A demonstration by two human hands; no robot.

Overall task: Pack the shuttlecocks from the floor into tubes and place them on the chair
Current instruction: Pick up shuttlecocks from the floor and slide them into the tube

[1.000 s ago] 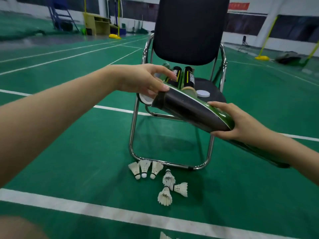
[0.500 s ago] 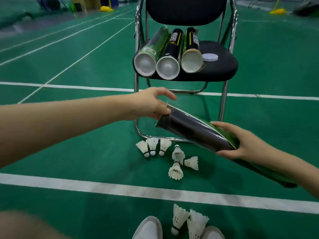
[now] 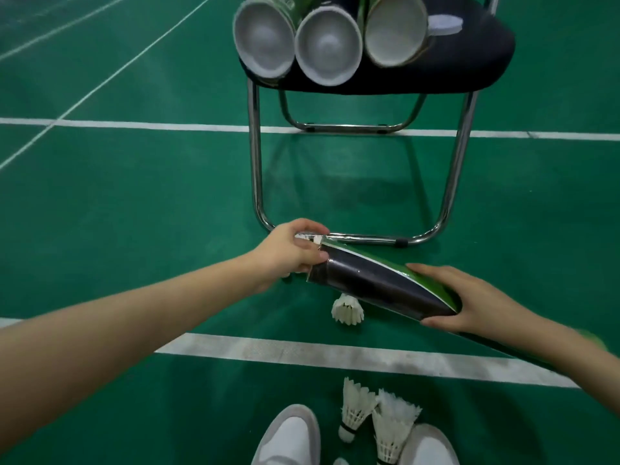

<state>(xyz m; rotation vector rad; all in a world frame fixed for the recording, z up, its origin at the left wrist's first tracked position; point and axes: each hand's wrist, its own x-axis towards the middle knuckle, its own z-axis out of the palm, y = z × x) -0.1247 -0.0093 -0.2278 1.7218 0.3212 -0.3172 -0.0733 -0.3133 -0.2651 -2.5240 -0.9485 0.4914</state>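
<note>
My right hand [image 3: 476, 302] grips a black and green tube [image 3: 372, 283], held slanted low over the floor. At the tube's open mouth my left hand [image 3: 290, 251] pinches a white shuttlecock [image 3: 310, 237]. One shuttlecock [image 3: 348, 309] lies on the floor just under the tube. Two more shuttlecocks [image 3: 375, 417] lie between my shoes. Three tubes [image 3: 327, 47] lie side by side on the black chair seat [image 3: 469, 68], their ends facing me. The other floor shuttlecocks are hidden behind my hands and the tube.
A white lid [image 3: 446, 23] lies on the seat, right of the tubes. The chair's chrome frame [image 3: 256, 162] stands right behind my hands. My white shoes [image 3: 288, 437] are at the bottom edge. White court lines [image 3: 302, 350] cross the green floor.
The view has dropped closer to the floor. Both hands and the tube have come down to the shuttlecocks, and my left hand now pinches one at the tube's mouth.
</note>
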